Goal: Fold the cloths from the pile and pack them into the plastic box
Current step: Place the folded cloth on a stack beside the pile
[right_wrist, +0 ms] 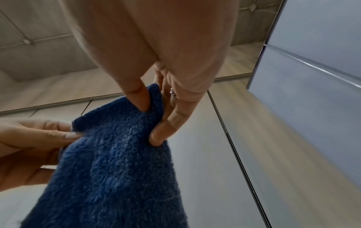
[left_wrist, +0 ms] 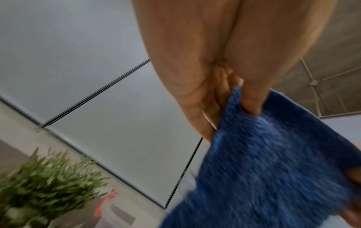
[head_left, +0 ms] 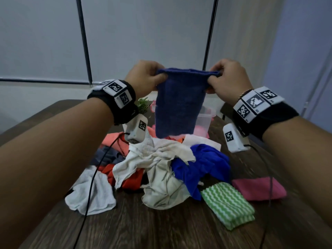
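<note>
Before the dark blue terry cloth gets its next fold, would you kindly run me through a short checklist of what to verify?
1. Left hand pinches a top corner of the dark blue terry cloth: ok.
2. Right hand pinches the other top corner: ok.
3. Cloth hangs clear above the pile of mixed cloths: ok.
4. Top edge held level: ok.
5. Room inside the clear plastic box: cannot tell, cloth hides it.
6. Bare spot on the dark wooden table for folding: ok.

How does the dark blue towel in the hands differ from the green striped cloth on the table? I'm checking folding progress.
The dark blue towel hangs in the air, pinched by the left hand and right hand; the green striped cloth lies folded on the table. The towel is plain, the cloth wavy-striped.
</note>
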